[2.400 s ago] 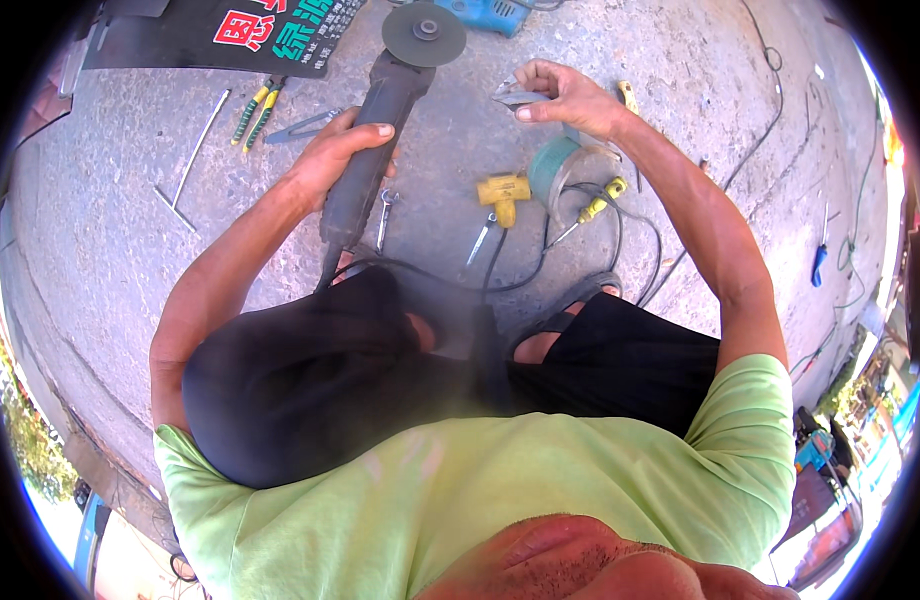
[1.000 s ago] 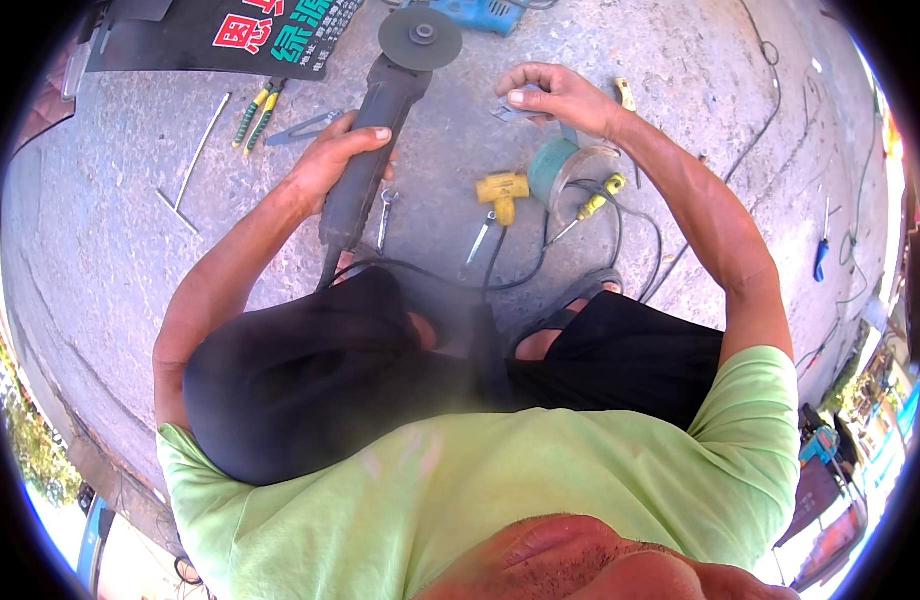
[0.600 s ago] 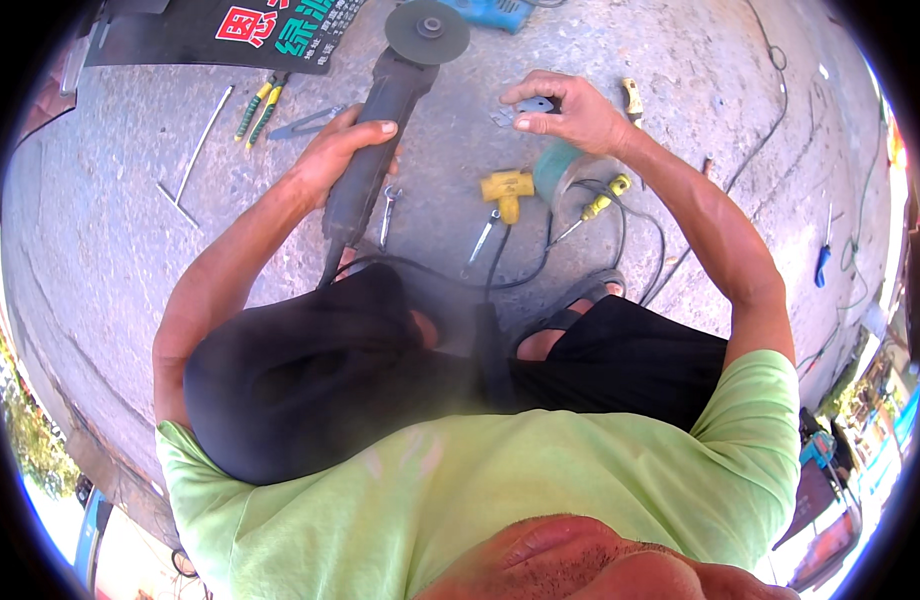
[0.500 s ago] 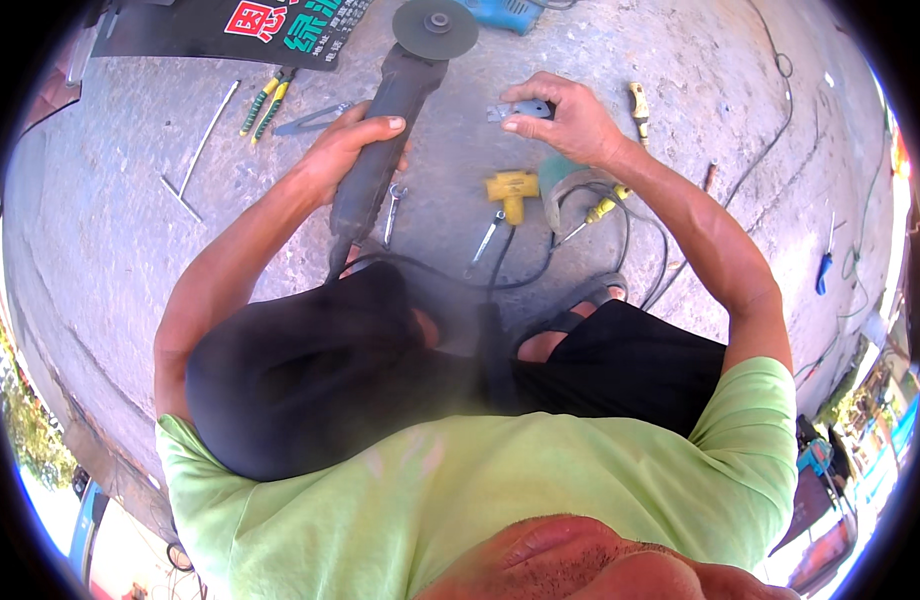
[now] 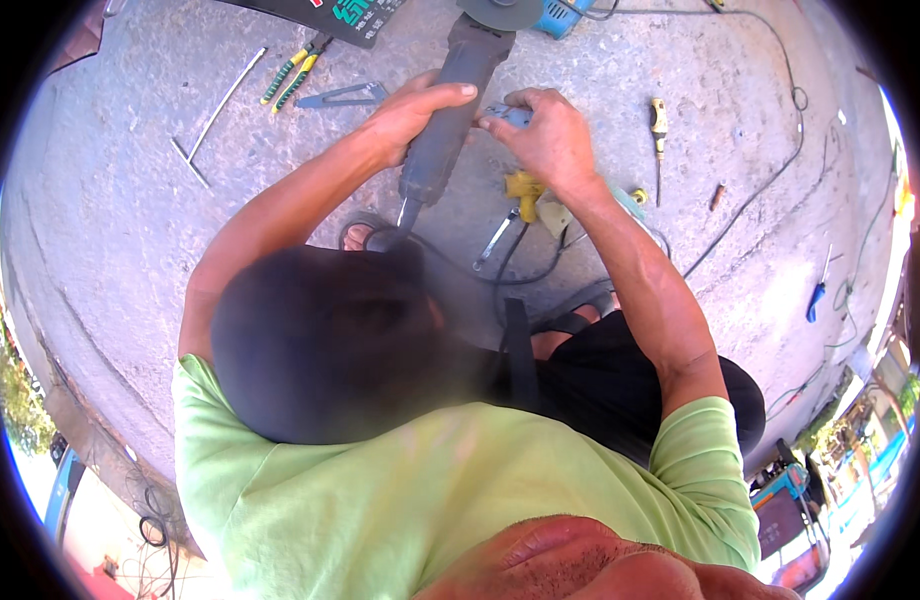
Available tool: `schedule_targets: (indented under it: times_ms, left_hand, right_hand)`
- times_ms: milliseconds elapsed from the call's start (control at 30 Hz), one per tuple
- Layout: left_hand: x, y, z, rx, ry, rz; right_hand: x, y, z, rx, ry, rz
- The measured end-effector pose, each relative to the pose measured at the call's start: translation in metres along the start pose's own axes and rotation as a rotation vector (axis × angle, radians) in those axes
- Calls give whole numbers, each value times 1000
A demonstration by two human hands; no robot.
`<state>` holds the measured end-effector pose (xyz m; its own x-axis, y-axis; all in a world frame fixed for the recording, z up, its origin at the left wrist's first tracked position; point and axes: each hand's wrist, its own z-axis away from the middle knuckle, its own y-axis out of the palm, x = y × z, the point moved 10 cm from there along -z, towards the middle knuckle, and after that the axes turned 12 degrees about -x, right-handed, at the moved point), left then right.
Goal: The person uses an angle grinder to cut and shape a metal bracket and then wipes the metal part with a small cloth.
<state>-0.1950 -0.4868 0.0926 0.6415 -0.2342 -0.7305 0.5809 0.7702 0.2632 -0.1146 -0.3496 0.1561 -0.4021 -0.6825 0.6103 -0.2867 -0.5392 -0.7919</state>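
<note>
- One angle grinder (image 5: pixel 454 125), dark grey: long axis running from above the left knee (image 5: pixel 325 335) away and slightly rightward; disc (image 5: pixel 504 11) at its far end, partly cut off by the picture's upper edge.
- One left hand (image 5: pixel 417 113): on the grinder's left side, thumb over the body, fingers clamped round it, partly hidden.
- One right hand (image 5: pixel 552 138): on the grinder's right side, fingers drawn together on a small grey plate (image 5: pixel 511 115).
- Plate's position: just right of the grinder's body, long axis roughly crosswise to it; right hand nearer, left hand across the body. Contact with the grinder: cannot tell.
- Edges and room: left of the grinder, a grey triangular bracket (image 5: pixel 340 97) and green-and-yellow-handled pliers (image 5: pixel 296 76); beyond its far end, a blue power tool (image 5: pixel 560 18); right of its near end, a yellow T-shaped piece (image 5: pixel 523 190) and a wrench (image 5: pixel 495 240). Widest stretch of concrete floor (image 5: pixel 620 80) at the grinder's right, reaching a yellow-handled screwdriver (image 5: pixel 659 125).
</note>
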Motion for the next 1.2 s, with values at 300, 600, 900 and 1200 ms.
schedule_targets:
  times_ms: [300,600,900,1200]
  left_hand:
    - [-2,15,-4,93,20,63]
    - [2,16,3,88,30,73]
    - [3,11,1,80,42,30]
    - [2,15,3,93,22,35]
  right_hand:
    - [6,-7,12,-23,59,37]
    - [-2,-5,14,81,-44,-169]
    - [-52,6,13,294,350,-126]
    - [-46,10,-1,237,243,-162]
